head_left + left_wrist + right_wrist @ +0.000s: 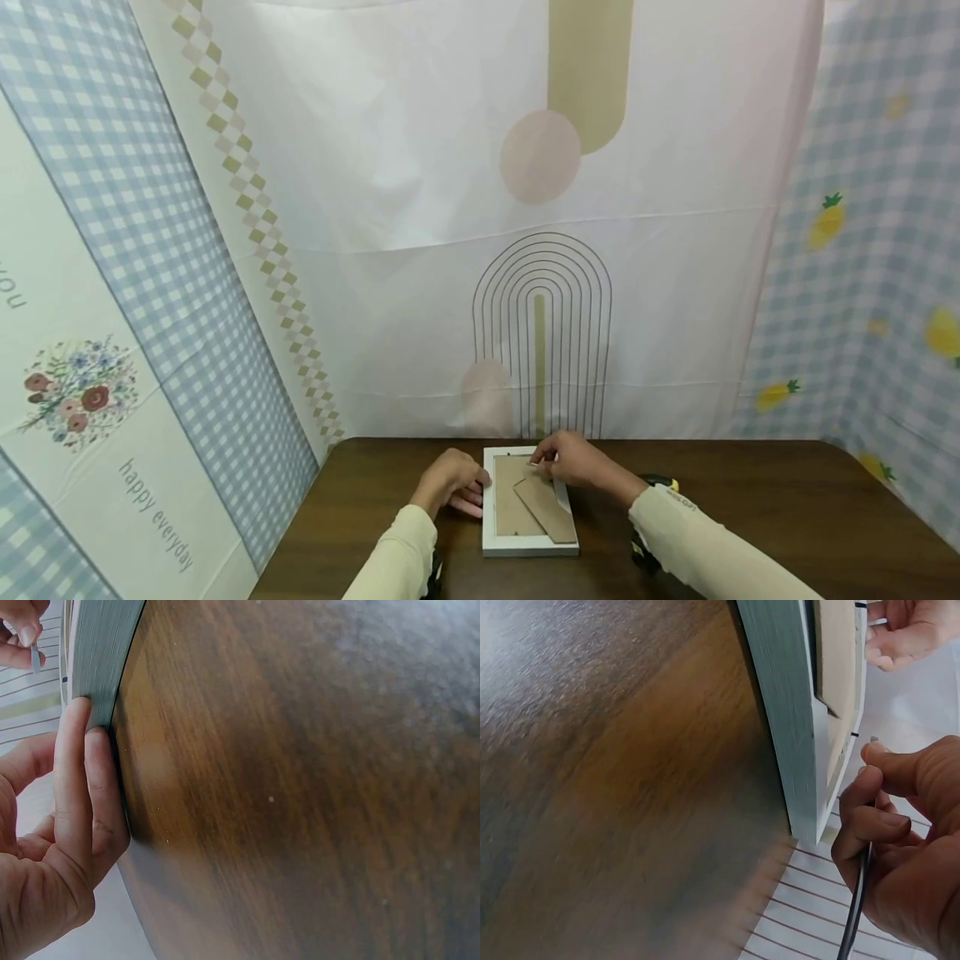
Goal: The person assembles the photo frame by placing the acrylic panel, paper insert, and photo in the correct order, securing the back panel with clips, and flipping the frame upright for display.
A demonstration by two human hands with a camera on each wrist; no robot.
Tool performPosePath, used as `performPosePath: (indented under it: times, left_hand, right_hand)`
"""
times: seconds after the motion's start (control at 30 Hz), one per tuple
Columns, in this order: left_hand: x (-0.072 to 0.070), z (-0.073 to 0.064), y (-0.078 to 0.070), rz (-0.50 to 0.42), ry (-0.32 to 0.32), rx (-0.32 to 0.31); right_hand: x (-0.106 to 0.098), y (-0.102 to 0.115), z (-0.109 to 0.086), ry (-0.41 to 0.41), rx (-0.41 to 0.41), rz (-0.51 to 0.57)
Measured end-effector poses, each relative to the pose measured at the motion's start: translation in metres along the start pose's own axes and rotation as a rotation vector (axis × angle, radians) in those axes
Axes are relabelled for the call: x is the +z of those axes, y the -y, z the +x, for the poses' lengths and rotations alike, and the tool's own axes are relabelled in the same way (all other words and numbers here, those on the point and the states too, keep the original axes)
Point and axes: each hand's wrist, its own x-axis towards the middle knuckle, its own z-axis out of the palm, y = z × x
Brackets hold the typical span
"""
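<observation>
A white picture frame (531,546) lies face down on the table, with its brown backing board (513,508) and slanted easel stand (546,504) uppermost. Small dark tabs show along the board's edge. At the frame's left side is my left hand (456,481); in the left wrist view its extended fingers (73,780) touch the side wall. My right hand (907,832) pinches a slim metal tool (857,904) above the frame's far right part. The tool's flat tip (35,660) shows in the left wrist view; its exact kind I cannot tell.
The dark wooden table (720,508) extends to both sides of the frame. Behind it hangs a white patterned cloth (405,333), with blue checked cloth (217,333) at the left and pineapple-print cloth (817,317) at the right.
</observation>
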Motion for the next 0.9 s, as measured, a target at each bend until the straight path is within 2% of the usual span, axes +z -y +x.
performPosePath:
  times: [0.13,0.2,0.27,0.33,0.43,0.47,0.53,0.63,0.7,0.8,0.9]
  left_hand:
    - [0.000,0.000,-0.001,0.001,-0.002,0.002]
    - [0.000,0.001,-0.001,0.000,-0.003,0.002]
    - [0.000,0.001,-0.001,-0.001,-0.007,0.004]
    - [0.000,0.001,-0.001,-0.001,-0.010,0.005]
    - [0.000,0.000,-0.001,0.001,-0.013,0.006]
    - [0.000,0.000,-0.001,0.002,-0.013,0.006]
    - [0.000,0.000,-0.001,0.002,-0.012,0.002]
    - [0.000,0.000,-0.001,0.003,-0.010,-0.003]
    - [0.000,0.000,-0.002,0.005,-0.009,-0.009]
    - [0.000,0.001,-0.002,0.005,-0.008,-0.011]
    - [0.000,0.001,-0.002,0.008,-0.009,-0.012]
  right_hand:
    - [0.025,-0.052,0.017,-0.047,-0.083,-0.047]
    - [0.028,-0.052,0.022,-0.043,-0.033,-0.032]
    - [0.033,-0.057,0.026,-0.067,-0.056,-0.028]
    - [0.031,-0.049,0.026,-0.086,-0.061,-0.015]
    - [0.019,-0.023,0.021,-0.103,-0.069,0.016]
    - [0.016,-0.021,0.020,-0.104,-0.087,0.021]
    - [0.009,-0.005,0.017,-0.110,-0.075,0.040]
    - [0.002,0.017,0.016,-0.111,-0.011,0.043]
    - [-0.003,0.037,0.014,-0.104,0.089,0.057]
    - [-0.003,0.044,0.015,-0.102,0.163,0.036]
    - [-0.001,0.047,0.017,-0.101,0.177,0.021]
